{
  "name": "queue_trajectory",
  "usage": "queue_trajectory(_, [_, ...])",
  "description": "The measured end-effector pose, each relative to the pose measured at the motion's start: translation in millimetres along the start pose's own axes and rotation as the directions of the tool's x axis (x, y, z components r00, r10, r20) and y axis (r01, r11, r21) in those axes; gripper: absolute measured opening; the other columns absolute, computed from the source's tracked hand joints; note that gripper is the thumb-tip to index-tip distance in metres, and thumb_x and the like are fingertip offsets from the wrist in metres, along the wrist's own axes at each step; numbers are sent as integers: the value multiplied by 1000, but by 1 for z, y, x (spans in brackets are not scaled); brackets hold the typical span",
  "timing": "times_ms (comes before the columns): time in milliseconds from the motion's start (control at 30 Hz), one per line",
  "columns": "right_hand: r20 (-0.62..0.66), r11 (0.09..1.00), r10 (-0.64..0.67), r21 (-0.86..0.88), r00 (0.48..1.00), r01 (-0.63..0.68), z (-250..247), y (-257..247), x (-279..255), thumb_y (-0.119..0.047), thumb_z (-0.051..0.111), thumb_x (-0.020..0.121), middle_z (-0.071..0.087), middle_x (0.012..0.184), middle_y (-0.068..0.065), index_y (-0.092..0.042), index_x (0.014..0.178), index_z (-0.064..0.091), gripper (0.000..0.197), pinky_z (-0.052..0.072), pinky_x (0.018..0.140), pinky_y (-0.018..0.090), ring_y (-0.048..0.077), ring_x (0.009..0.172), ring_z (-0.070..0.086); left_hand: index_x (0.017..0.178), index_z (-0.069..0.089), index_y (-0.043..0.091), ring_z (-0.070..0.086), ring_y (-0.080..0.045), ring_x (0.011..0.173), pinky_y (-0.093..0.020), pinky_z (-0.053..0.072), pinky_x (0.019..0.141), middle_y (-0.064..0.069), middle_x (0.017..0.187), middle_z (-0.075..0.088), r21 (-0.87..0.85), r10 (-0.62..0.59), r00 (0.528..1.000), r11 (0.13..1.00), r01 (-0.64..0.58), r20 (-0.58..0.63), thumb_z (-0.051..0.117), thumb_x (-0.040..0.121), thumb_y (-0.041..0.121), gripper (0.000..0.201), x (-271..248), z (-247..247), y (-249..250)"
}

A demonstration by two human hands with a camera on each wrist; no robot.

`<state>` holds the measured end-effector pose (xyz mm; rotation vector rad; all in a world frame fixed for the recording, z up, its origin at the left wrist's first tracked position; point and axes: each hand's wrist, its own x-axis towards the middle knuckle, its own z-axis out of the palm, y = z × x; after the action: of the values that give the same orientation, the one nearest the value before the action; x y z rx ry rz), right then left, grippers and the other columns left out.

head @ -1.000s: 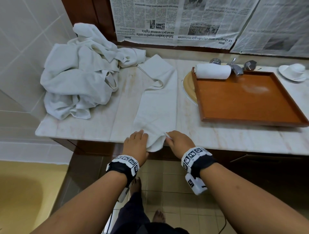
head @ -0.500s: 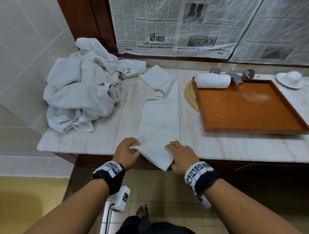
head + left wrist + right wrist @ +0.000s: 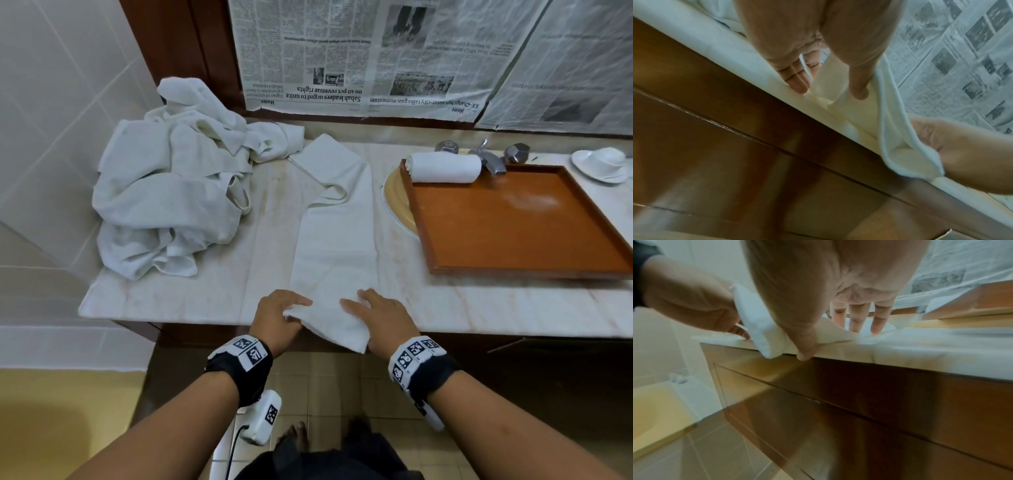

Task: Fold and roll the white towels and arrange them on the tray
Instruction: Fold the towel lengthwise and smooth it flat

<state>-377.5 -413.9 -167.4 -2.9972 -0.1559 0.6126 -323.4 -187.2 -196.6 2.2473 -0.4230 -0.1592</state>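
Towel (image 3: 337,236) folded to long strip on counter (image 3: 191,287), stretching away from both hands, near end turned up at counter edge. Heap (image 3: 171,202) of loose towels beyond left hand, well apart. Tray (image 3: 513,219) beyond right hand, off to its right, one roll (image 3: 442,167) at far corner. Saucer (image 3: 599,164) past tray. Left hand (image 3: 279,320) pinching towel's near left corner, thumb over cloth, fingertips (image 3: 799,84) at edge. Right hand (image 3: 380,318) spread flat, fingers (image 3: 856,319) straight, pressing near end to counter, thumb at edge.
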Motion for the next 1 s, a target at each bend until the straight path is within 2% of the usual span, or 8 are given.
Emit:
queue_trajectory(100, [-19,998,-1,58,1000,2,-7,6,1,-9,58,88,26,159,-6,-43,150,33,75,21,116,31,23,134,40,58,58,26,65,-27,78,-31,42,69,7,68,59,204,12,995,978,-33,100,56,81,21,23,8,1,-14])
queue_trajectory(167, [14,997,-19,72,1000,17,-18,7,1,-11,55,90,37,151,-7,-39,145,45,62,26,113,33,21,128,46,72,67,31,63,-23,95,-34,47,76,12,89,65,251,1,985,967,-45,174,57,79,36,13,9,-5,-20])
queue_trajectory(300, [132,969,-117,233,984,84,-58,2,-6,-30,46,91,62,101,-8,-28,90,62,16,40,82,26,16,96,57,88,76,20,68,-7,86,-25,51,78,4,90,75,-135,-74,984,986,97,165,53,67,61,51,5,-36,17])
queue_trajectory(367, [-2,873,-137,472,991,122,-76,4,-10,-45,43,83,58,75,-11,-26,69,54,26,37,69,20,8,80,53,91,76,15,71,-9,85,-25,54,79,-1,87,76,-382,-68,988,916,117,141,61,69,60,52,6,-54,41])
queue_trajectory(433, [-165,663,-53,732,985,159,-82,7,-12,-48,53,83,65,75,-3,-15,75,66,36,41,70,21,4,77,56,99,76,15,72,-14,94,-29,55,84,-1,96,77,-534,-67,989,836,126,129,69,76,54,46,8,-67,52])
queue_trajectory(533, [-42,482,4,876,999,35,-77,3,-11,-36,67,92,76,103,-3,-17,105,75,25,51,93,31,9,101,69,95,74,18,71,-9,92,-30,53,81,5,95,76,-517,-136,972,828,218,191,67,91,39,23,10,-70,49])
queue_trajectory(867, [182,461,-20,875,983,-152,-115,4,2,-51,69,87,75,106,7,-6,108,73,50,47,104,47,24,102,71,106,72,12,71,-16,97,-38,55,92,0,102,76,-472,-59,932,850,234,356,56,98,34,28,41,-89,65])
queue_trajectory(1000, [28,264,-12,964,1000,-24,-171,12,21,-42,61,93,76,106,7,-6,110,71,41,53,90,33,22,100,72,108,71,12,72,-16,97,-29,57,85,1,103,76,-590,-21,968,790,168,248,58,97,30,25,95,-112,96])
